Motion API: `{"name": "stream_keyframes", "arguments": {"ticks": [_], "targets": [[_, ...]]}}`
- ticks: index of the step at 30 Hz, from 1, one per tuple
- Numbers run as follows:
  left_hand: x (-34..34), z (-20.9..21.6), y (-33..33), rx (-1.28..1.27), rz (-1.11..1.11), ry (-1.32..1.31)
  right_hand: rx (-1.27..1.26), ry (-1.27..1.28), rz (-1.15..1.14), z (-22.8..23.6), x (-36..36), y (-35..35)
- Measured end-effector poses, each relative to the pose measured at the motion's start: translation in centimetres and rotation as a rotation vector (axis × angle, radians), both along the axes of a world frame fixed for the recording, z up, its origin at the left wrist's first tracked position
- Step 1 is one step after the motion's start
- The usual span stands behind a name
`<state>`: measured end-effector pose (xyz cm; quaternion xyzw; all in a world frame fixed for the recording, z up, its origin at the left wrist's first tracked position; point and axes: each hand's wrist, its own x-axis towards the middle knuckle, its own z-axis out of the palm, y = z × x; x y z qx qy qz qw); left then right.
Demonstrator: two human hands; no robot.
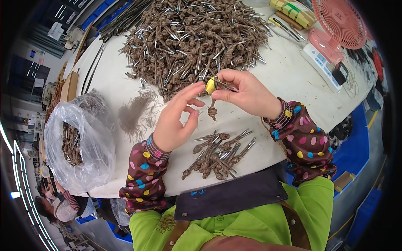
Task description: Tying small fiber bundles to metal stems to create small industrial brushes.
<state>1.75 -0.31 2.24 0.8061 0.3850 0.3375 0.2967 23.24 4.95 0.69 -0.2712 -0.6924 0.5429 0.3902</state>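
Observation:
In front of the big pile, my right hand [249, 94] is closed, with thumb and fingers pinching a short brown knotted cord [212, 112] whose knot hangs downward. A slim dark tool [226, 86] also sits in its grasp; I cannot make out its kind. Close by is a small yellow piece [210, 85], at the fingertips of both hands. My left hand [175, 119] has its fingers stretched and thumb apart, fingertips next to the yellow piece. Nearer me lies a small heap of knotted brown cords [215, 161] with silver metal tips.
A large pile of similar knotted cords [197, 42] covers the far table [268, 138]. At left stand a clear plastic bag [98, 150] of cords and loose brown threads [136, 113]. Far right are a pink fan [339, 21], a white power strip [320, 67] and pliers-like tools [287, 28].

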Motion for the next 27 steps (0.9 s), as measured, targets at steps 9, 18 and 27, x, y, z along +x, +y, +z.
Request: {"name": "stream_keyframes", "arguments": {"ticks": [9,18,27], "targets": [[0.5,-0.4,-0.7,-0.197,-0.017,-0.021,-0.073,0.028,0.010,-0.3,0.1,0.4],[0.9,-0.6,-0.2,0.267,0.105,0.159,-0.277,0.026,0.074,1.4,0.6,-0.1],[0.1,-0.6,0.2,0.180,0.081,0.085,-0.258,0.008,0.136,0.9,0.5,0.0]]}}
